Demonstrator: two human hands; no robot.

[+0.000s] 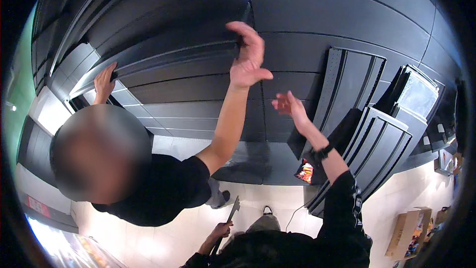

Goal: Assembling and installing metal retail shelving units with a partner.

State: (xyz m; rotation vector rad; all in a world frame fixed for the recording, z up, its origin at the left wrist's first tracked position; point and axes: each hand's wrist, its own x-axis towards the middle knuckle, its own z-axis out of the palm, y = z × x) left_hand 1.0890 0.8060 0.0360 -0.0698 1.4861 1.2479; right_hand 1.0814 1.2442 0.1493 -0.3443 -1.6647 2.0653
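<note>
My left hand (pixel 223 230) is low in front of my body, closed around a long, flat grey metal piece (pixel 233 212) with a notched, hook-like end pointing up. Its exact kind cannot be made out. My right hand (pixel 292 110), with a dark band at the wrist, reaches out in front of the dark shelving unit (pixel 297 10). Its fingers are loosely apart and nothing is in them. At my left a co-worker in a black T-shirt (pixel 163 188) holds a long dark shelf panel (pixel 173 59) with one hand (pixel 104 82), the other hand (pixel 247 59) raised at its near end.
Dark shelf panels (pixel 347 84) lean against the unit at my right, with more panels (pixel 379 139) stacked before them. A red packet (pixel 306 172) lies on the base shelf (pixel 243 164). A cardboard box (pixel 404 233) of goods stands on the pale floor at lower right.
</note>
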